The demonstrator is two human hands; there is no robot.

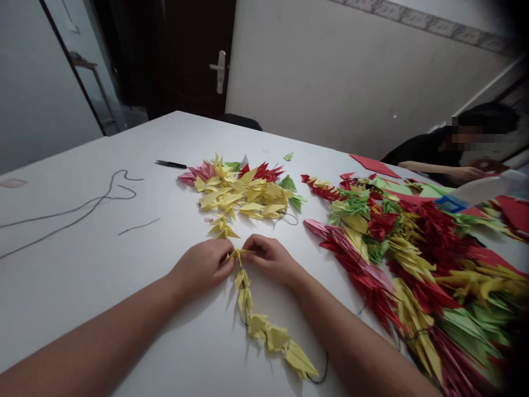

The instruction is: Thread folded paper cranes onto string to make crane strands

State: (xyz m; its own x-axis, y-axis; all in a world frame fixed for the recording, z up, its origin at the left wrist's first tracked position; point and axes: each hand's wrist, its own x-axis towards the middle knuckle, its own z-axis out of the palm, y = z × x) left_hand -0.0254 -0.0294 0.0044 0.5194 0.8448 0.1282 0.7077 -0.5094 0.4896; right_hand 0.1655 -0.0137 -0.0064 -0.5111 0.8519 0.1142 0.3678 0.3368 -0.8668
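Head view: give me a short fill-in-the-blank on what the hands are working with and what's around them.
The left hand and the right hand pinch a yellow paper crane strung on a ____ cord.
The heap of cranes just beyond the hands is mostly ____.
A loose length of cord lies on the white table to the ____ of the hands.
A co-worker at the far right wears a ____ top.

Missing words: dark; yellow; left; black.

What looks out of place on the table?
A short loose piece of dark cord lies alone on the white table, apart from the longer cord. A small green folded paper piece also sits stray, beyond the heap of yellow paper cranes. Neither looks damaged.
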